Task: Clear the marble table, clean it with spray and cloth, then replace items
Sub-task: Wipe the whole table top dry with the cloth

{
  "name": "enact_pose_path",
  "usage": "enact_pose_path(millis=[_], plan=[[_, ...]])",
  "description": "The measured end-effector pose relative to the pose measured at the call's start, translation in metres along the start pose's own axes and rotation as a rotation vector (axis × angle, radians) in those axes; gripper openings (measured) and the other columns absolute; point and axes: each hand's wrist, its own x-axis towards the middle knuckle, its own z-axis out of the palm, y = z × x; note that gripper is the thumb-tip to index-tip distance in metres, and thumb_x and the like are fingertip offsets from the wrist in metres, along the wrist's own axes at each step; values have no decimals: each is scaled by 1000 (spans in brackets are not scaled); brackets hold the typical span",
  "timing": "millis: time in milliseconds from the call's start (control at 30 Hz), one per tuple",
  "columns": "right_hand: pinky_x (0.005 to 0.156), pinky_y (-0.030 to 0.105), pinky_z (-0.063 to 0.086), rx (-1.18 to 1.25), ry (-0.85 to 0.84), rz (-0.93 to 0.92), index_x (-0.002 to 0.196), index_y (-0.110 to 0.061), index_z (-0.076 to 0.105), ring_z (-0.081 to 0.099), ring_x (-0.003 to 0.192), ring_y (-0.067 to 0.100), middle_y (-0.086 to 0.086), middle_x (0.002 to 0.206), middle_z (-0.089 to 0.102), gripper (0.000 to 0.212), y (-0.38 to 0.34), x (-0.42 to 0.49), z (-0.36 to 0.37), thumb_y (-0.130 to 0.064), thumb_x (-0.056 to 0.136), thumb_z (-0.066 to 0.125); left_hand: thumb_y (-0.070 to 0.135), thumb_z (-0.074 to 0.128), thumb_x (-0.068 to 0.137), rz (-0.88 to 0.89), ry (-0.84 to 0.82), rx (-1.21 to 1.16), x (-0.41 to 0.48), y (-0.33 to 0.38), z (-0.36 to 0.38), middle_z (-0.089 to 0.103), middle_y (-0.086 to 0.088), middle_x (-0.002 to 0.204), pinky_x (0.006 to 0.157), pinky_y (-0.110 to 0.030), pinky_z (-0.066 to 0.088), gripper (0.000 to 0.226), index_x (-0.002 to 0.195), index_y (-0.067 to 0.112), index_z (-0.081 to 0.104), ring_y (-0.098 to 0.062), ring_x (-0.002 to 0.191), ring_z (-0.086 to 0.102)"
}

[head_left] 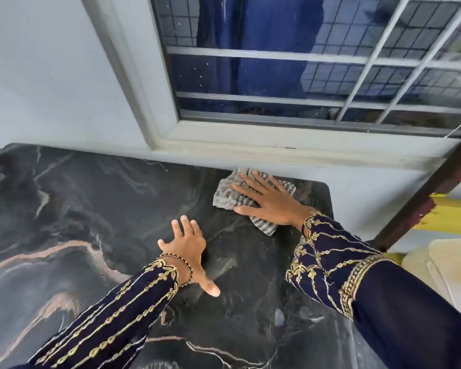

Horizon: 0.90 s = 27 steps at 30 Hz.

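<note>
The cloth (253, 197), a grey striped rag, lies crumpled near the table's (91, 209) far right corner, close against the wall (51, 75) below the window (304, 62). It looks soft, thin and light, so it should bunch and slide easily on the polished marble; pressing it flat under a palm seems a better hold than pinching an edge, which would likely let it trail and fold over. The right hand (270, 201) lies on it with fingers spread flat, pinning it to the surface rather than gripping it. The left hand (189, 251) rests nearer the middle of the table, fingers splayed on bare marble, holding nothing, probably as a brace.

The visible tabletop carries nothing else, so clearing looks done and wiping is under way; no spray bottle is in view. The wall and sill (277, 145) hem in the far edge. Past the right edge stand a dark post (423, 193) and a pale seat (442, 267), well apart from the cloth.
</note>
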Motion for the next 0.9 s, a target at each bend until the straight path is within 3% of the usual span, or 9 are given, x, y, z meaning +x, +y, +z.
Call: enact_pose_path(millis=[200,367,467,533,667,767,900], plan=[[126,46,-18,-10,48,130,147,-61,-20,-27,155,12,-18,168,-24,81,5,-18,6,-95,74,-6,75,82,31,-1,25,4,7,-3,7,-16,-21,159,109,-69,26,169,149,-2,-13,-40,148,-12],[124,45,-21,22,60,157,146,-60,-20,-27,155,13,-15,169,-22,83,-20,-43,24,-95,72,-6,75,81,30,7,62,-26,0,-5,8,-14,-18,160,110,-67,24,167,151,3,-9,-38,149,-11],[125,47,-18,11,63,139,149,-58,-18,-27,155,13,-14,170,-21,81,-44,-70,38,-92,77,-3,82,75,33,8,147,-46,-11,-10,11,-7,-10,163,116,-60,19,160,153,14,-5,-30,151,-4],[127,49,-15,9,76,126,155,-55,-11,-26,156,14,-14,170,-20,81,-64,-91,48,-88,83,4,85,67,46,15,282,-47,-27,-12,26,-2,-8,163,119,-55,13,145,154,16,-3,-26,151,3],[127,49,-14,-19,87,101,160,-50,-4,-24,156,16,-11,171,-18,73,-102,-137,69,-76,97,23,68,39,88,149,519,-53,-77,5,84,2,-7,164,121,-47,15,90,154,14,8,-20,150,14],[126,48,-16,-14,85,75,160,-50,-3,-26,156,16,-10,171,-18,73,-136,-178,86,-76,98,25,63,29,94,170,479,-245,-126,15,128,9,-3,164,122,-41,16,78,154,17,14,-19,147,25],[126,48,-16,-19,91,45,161,-48,-2,-26,156,17,-7,172,-17,75,-175,-226,109,-76,98,28,58,31,97,165,468,-324,-177,11,171,12,-1,163,121,-36,15,70,153,18,18,-18,146,29]])
